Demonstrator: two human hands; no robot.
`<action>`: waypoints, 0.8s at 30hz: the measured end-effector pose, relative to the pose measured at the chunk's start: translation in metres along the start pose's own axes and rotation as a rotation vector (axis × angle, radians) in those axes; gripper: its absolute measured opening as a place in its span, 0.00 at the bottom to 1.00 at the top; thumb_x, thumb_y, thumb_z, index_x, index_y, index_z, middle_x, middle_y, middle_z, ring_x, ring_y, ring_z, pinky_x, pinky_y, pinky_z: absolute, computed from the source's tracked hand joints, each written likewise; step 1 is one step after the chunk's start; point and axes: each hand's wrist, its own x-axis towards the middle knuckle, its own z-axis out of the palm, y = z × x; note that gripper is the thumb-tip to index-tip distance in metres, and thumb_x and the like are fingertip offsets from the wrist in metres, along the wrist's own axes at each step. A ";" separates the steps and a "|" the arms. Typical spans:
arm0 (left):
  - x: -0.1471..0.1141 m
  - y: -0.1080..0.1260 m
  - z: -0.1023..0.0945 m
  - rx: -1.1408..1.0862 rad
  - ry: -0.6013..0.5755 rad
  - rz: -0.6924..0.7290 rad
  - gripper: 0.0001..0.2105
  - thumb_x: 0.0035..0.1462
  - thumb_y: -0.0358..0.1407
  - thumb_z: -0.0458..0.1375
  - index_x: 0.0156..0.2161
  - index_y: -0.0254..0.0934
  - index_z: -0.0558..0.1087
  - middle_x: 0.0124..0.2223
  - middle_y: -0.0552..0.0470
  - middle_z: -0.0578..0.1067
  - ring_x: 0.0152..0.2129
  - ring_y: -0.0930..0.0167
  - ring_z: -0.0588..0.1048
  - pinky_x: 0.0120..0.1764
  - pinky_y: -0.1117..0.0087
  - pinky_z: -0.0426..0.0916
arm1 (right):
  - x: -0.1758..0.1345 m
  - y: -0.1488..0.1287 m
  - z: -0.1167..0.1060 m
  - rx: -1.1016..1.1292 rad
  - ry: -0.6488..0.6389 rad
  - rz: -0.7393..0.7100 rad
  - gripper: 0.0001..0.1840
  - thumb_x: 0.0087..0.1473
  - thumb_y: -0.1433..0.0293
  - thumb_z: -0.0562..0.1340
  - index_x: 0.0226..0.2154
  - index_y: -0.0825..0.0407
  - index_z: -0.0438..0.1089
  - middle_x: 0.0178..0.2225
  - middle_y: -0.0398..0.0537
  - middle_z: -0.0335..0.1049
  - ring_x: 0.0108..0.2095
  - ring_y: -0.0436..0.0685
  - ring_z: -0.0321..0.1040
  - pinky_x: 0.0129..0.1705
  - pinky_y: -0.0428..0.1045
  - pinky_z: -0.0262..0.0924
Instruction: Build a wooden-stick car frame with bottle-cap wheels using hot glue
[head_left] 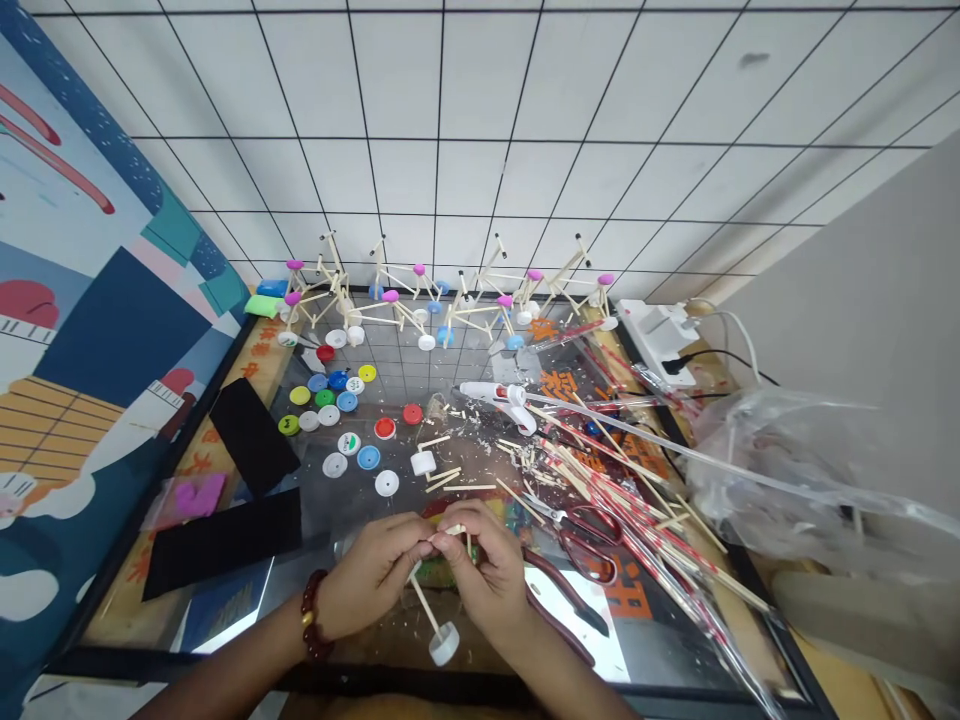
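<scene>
My left hand [369,572], with a beaded bracelet on the wrist, and my right hand [486,570] meet near the table's front edge. Both sets of fingers pinch a small assembly of thin wooden sticks [424,600]. One stick slants down from between my hands and ends in a white bottle cap [444,643]. The joint under my fingertips is mostly hidden. Just beyond lie loose cut sticks [444,480] and another white cap [423,462] with sticks attached. Scissors [559,515] and a dark red-handled tool [566,595] lie beside my right hand.
Bottle caps [368,457] in several colours spread left of centre. A white glue gun [499,394] lies beyond my hands, near wood scraps. Long wooden sticks in red-striped wrappers [622,510] cover the right. Stick models [450,320] line the back. A power strip [652,335] sits back right.
</scene>
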 end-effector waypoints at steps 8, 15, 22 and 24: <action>-0.011 -0.016 -0.004 0.213 0.252 0.173 0.08 0.61 0.27 0.53 0.40 0.38 0.73 0.33 0.50 0.78 0.30 0.72 0.76 0.34 0.74 0.69 | 0.003 -0.004 0.006 0.001 -0.106 -0.074 0.11 0.57 0.77 0.61 0.40 0.47 0.72 0.36 0.49 0.72 0.36 0.55 0.71 0.38 0.50 0.67; -0.010 -0.016 -0.008 0.316 0.234 0.164 0.07 0.61 0.27 0.54 0.41 0.38 0.73 0.34 0.50 0.77 0.30 0.71 0.76 0.34 0.73 0.69 | 0.004 -0.001 0.007 0.012 -0.057 -0.019 0.09 0.57 0.76 0.62 0.39 0.47 0.73 0.34 0.47 0.73 0.35 0.54 0.72 0.37 0.49 0.66; -0.011 -0.010 -0.004 0.213 0.139 0.096 0.10 0.63 0.28 0.48 0.33 0.37 0.71 0.25 0.53 0.71 0.22 0.73 0.70 0.26 0.74 0.62 | 0.008 0.001 0.008 -0.001 -0.029 0.071 0.03 0.58 0.70 0.63 0.33 0.49 0.73 0.29 0.45 0.72 0.30 0.53 0.70 0.33 0.48 0.63; -0.012 -0.011 -0.003 0.094 0.105 0.025 0.12 0.63 0.29 0.49 0.29 0.37 0.70 0.23 0.54 0.70 0.21 0.75 0.69 0.26 0.75 0.62 | 0.008 0.001 0.008 -0.002 -0.047 0.121 0.05 0.59 0.68 0.62 0.32 0.49 0.73 0.29 0.45 0.72 0.30 0.53 0.70 0.34 0.48 0.63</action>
